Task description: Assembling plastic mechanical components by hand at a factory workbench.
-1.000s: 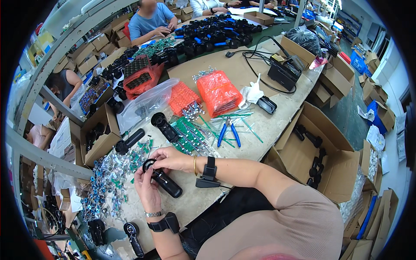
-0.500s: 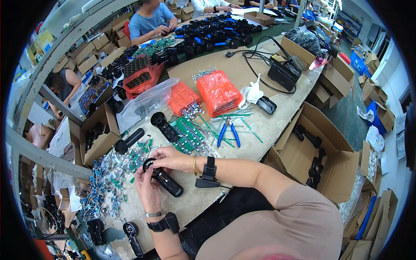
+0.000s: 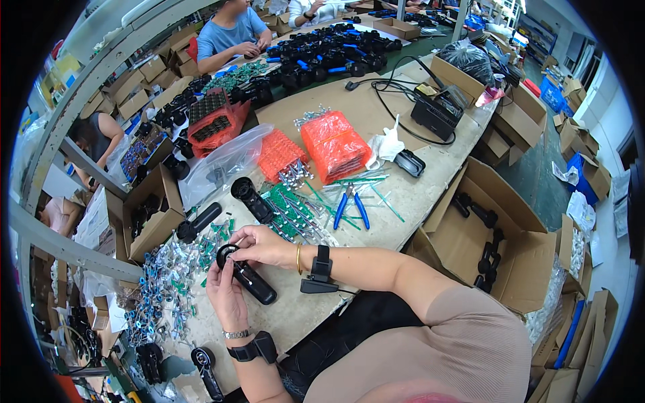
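- Left hand [image 3: 226, 295] and right hand [image 3: 265, 248] pinch the black housing [image 3: 259, 287] at its ring end, same as before.
- Far co-worker in white [image 3: 327, 12] has drawn one hand nearer.

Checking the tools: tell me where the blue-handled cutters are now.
In the head view, the blue-handled cutters lie just right of the picture's middle, on the worktable, right of the green circuit boards and below the larger red bundle.

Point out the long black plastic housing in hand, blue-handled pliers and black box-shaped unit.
Long black plastic housing [image 3: 256, 283]: head view, lower body.
Blue-handled pliers [image 3: 363, 211]: head view, right handle.
Black box-shaped unit [image 3: 432, 121]: head view, near side.
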Tool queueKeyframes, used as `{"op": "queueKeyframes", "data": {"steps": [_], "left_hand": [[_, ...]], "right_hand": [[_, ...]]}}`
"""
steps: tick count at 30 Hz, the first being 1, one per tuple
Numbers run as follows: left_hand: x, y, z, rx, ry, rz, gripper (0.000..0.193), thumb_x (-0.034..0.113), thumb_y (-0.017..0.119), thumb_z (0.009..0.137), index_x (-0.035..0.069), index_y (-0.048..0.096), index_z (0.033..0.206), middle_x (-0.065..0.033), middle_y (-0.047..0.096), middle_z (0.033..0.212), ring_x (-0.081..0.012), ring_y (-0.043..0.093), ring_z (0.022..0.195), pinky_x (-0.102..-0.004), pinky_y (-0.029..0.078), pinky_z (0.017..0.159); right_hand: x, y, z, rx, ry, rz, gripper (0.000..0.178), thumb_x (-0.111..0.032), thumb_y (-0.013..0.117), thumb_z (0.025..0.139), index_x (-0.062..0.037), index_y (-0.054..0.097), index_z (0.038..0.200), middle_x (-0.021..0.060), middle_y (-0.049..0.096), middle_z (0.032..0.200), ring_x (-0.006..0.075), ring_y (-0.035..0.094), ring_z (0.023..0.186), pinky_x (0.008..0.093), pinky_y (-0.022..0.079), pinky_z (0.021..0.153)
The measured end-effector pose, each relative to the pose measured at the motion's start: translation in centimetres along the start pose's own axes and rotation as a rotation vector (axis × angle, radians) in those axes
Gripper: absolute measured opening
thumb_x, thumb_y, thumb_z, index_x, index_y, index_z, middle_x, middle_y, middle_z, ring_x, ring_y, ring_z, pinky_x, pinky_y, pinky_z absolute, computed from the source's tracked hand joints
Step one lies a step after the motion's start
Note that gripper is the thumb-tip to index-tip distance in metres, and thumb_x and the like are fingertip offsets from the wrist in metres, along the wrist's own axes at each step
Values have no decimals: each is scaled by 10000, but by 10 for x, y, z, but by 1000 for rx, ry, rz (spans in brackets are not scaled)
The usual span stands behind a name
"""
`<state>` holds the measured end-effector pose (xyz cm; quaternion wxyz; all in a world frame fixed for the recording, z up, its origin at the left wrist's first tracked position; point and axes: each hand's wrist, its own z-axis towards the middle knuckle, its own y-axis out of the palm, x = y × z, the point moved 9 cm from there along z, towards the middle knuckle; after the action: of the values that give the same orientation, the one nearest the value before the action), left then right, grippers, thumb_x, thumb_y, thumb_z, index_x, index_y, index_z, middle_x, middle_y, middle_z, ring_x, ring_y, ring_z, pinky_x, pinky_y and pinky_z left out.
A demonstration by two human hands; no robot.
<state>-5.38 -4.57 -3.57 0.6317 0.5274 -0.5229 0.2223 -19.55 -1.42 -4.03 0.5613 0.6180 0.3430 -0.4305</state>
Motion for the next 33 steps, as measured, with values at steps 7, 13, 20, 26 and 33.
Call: {"op": "queueKeyframes", "data": {"steps": [7,13,20,26,33], "left_hand": [[3,1,-4,51,48,65,189,54,661,961,35,610,1142,-58,696,1060,-127,672,904,-241,527,746],[9,-15,-10,94,81,110,212,47,669,939,31,615,1143,-40,673,1051,-119,650,914,-233,513,754],[20,11,-2,97,94,99,277,90,704,900,-39,597,1120,-97,683,1018,-154,661,892,-281,528,782],[34,-9,-18,167,78,39,352,87,740,860,-65,583,1137,-117,699,996,-155,682,855,-274,550,774],[108,-37,-50,210,232,249,438,97,770,836,-76,586,1194,-114,702,1036,-147,677,902,-267,545,794]], "right_hand": [[-3,-2,-5,-3,-12,28,379,-137,772,863,-20,595,1178,62,693,938,106,660,754,245,549,619],[5,15,-4,-76,36,38,377,-158,774,880,-32,601,1190,48,695,952,93,651,724,244,540,605],[-26,9,-16,-20,73,-9,265,-276,626,1002,-83,643,1182,12,659,1071,104,644,939,287,560,776],[-2,24,-10,-80,110,45,275,-269,609,1010,-66,612,1195,36,669,1054,130,649,931,294,566,772],[-13,12,-8,-71,91,12,299,-263,627,1000,-54,606,1212,77,694,1120,134,648,954,294,554,798]]}}
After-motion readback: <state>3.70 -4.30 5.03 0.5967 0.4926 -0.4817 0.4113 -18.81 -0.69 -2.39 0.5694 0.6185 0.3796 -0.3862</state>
